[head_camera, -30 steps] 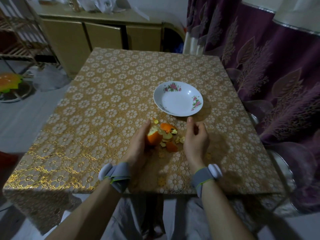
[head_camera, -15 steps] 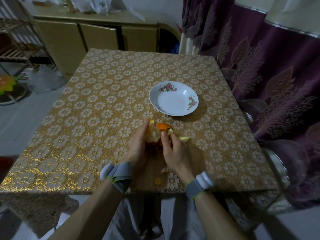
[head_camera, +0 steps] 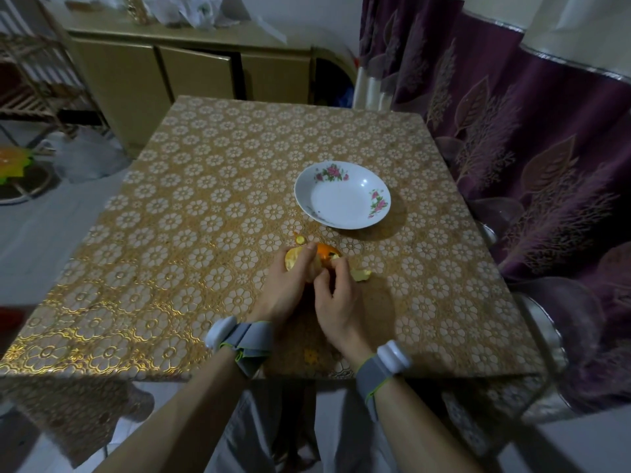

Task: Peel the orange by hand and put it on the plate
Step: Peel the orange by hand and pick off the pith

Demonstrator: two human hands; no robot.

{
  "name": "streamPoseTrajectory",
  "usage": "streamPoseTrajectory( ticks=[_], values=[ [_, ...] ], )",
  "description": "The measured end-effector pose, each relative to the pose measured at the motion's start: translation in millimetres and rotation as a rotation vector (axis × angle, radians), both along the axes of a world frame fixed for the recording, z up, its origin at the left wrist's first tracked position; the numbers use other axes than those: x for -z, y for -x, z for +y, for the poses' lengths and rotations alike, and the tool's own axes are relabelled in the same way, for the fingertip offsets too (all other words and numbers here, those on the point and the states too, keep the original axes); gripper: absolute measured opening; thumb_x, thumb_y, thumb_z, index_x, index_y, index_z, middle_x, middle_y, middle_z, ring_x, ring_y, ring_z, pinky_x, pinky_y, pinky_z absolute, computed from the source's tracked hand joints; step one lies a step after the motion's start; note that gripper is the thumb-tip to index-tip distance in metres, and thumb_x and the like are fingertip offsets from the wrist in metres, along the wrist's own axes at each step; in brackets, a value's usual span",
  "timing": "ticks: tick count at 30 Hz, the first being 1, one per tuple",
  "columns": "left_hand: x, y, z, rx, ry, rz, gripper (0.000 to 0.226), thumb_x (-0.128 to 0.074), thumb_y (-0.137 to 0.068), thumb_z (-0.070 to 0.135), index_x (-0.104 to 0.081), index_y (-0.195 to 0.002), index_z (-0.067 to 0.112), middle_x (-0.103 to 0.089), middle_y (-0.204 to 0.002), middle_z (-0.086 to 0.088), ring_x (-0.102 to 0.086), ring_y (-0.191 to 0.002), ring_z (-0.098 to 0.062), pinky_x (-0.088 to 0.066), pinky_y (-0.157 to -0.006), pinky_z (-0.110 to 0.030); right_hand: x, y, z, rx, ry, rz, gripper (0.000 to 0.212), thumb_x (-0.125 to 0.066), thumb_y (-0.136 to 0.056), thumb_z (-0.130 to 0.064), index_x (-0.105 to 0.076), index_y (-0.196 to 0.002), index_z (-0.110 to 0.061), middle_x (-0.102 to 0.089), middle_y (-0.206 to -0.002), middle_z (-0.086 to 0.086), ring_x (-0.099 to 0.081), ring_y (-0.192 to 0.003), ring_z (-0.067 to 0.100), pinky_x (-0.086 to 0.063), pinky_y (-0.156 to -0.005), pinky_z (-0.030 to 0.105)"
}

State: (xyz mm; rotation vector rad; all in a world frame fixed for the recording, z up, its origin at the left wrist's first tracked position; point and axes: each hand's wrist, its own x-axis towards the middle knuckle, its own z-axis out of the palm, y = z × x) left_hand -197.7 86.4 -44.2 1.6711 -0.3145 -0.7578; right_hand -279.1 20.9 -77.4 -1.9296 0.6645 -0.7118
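- Gold flower cloth covers the table (head_camera: 205, 199). A purple curtain (head_camera: 529, 148) hangs on the right, and a low cupboard (head_camera: 153, 73) stands at the far side.
- The orange (head_camera: 294, 261) is near the middle of the table, on the near side of the plate (head_camera: 341, 203) and not touching it.
- The left hand (head_camera: 283, 291) holds the orange from the left, with its fingers bent over the top.
- The right hand (head_camera: 336, 302) is pressed against the right side of the orange with its fingers bent. It looks like it is picking at the skin, but the pinch itself is hidden.
- The part of the orange that shows looks pale, so much of the skin seems to be off. I cannot tell how much skin is left under the hands.
- Torn bits of peel lie on the cloth: an orange piece (head_camera: 326, 250) just past the hands, a pale piece (head_camera: 362, 275) to the right and a tiny bit (head_camera: 300, 239) on the far side.
- The white plate with pink flowers has nothing on it yet.
- Still to do, I think: pull off the last skin, then put the orange on the plate.
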Motion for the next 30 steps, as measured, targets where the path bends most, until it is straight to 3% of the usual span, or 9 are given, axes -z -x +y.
streamPoseTrajectory(
  ticks=[9,11,13,16,20,22,25,28,30],
  values=[
    [6,-4,1,-0.047,-0.037,-0.028,0.032,-0.051,-0.097,0.049,-0.048,-0.119,0.025,-0.049,-0.092,0.017,-0.049,-0.078,0.001,-0.034,-0.061,-0.015,-2,-8,0,0.035,-0.129,0.066,0.015,-0.050,-0.094,-0.013,-0.046,-0.089,-0.026,-0.055,-0.075,-0.005,-0.050,-0.059,0.000,-0.037,-0.048,0.012],
    [7,-4,1,-0.061,-0.026,-0.015,0.051,-0.052,-0.093,0.058,-0.048,-0.128,0.020,-0.057,-0.106,0.009,-0.055,-0.090,-0.005,-0.042,-0.073,-0.019,0,-6,-1,0.031,-0.187,0.053,0.015,-0.048,-0.095,-0.011,-0.050,-0.092,-0.026,-0.058,-0.079,-0.005,-0.052,-0.061,-0.003,-0.039,-0.052,0.013],
    [5,-4,2,-0.118,-0.001,0.023,0.078,-0.053,-0.082,0.072,-0.046,-0.140,0.021,-0.057,-0.129,-0.003,-0.058,-0.110,-0.019,-0.049,-0.093,-0.035,2,-5,-1,0.017,-0.223,0.024,0.011,-0.048,-0.099,-0.017,-0.056,-0.095,-0.024,-0.062,-0.083,-0.003,-0.056,-0.068,0.001,-0.045,-0.058,0.019],
    [5,-2,5,-0.141,0.067,0.033,0.072,-0.054,-0.080,0.073,-0.051,-0.134,0.025,-0.060,-0.129,-0.007,-0.062,-0.109,-0.022,-0.050,-0.097,-0.042,2,-4,-2,-0.044,-0.266,-0.017,0.015,-0.048,-0.097,-0.033,-0.061,-0.090,-0.028,-0.064,-0.083,-0.004,-0.059,-0.077,0.013,-0.047,-0.065,0.029],
    [5,-3,3,-0.134,0.022,0.032,0.095,-0.049,-0.068,0.085,-0.044,-0.142,0.025,-0.050,-0.142,-0.007,-0.051,-0.125,-0.027,-0.040,-0.107,-0.051,1,-2,-6,-0.106,-0.175,0.060,0.014,-0.051,-0.100,-0.036,-0.061,-0.093,-0.029,-0.065,-0.084,-0.010,-0.059,-0.077,0.001,-0.045,-0.063,0.015],
    [5,-4,3,-0.143,0.023,0.006,0.076,-0.051,-0.081,0.075,-0.048,-0.135,0.022,-0.057,-0.129,-0.005,-0.057,-0.114,-0.022,-0.046,-0.101,-0.044,4,-4,-5,-0.093,-0.121,0.064,0.015,-0.048,-0.100,-0.033,-0.060,-0.095,-0.025,-0.064,-0.085,-0.009,-0.058,-0.077,0.003,-0.044,-0.064,0.019],
    [9,-3,1,-0.131,0.008,-0.057,0.036,-0.050,-0.096,0.051,-0.051,-0.119,0.023,-0.058,-0.097,0.008,-0.055,-0.084,-0.003,-0.042,-0.067,-0.019,8,-6,-1,-0.025,-0.080,0.070,0.016,-0.045,-0.097,-0.034,-0.058,-0.094,-0.024,-0.064,-0.086,-0.006,-0.057,-0.075,0.005,-0.043,-0.062,0.024],
    [9,2,1,-0.104,-0.017,-0.131,0.031,-0.051,-0.098,0.047,-0.050,-0.116,0.023,-0.056,-0.088,0.013,-0.053,-0.074,0.002,-0.038,-0.052,-0.010,7,-7,-2,0.001,-0.089,0.103,0.010,-0.047,-0.097,-0.025,-0.056,-0.094,-0.029,-0.062,-0.086,-0.008,-0.056,-0.075,0.001,-0.040,-0.061,0.019],
    [10,3,2,-0.101,-0.026,-0.165,0.033,-0.053,-0.097,0.048,-0.050,-0.115,0.021,-0.060,-0.091,0.008,-0.058,-0.077,-0.002,-0.044,-0.055,-0.010,5,-7,-2,0.014,-0.081,0.131,0.013,-0.047,-0.098,-0.019,-0.054,-0.095,-0.029,-0.059,-0.082,-0.014,-0.053,-0.071,-0.004,-0.037,-0.057,0.009]
  ],
)
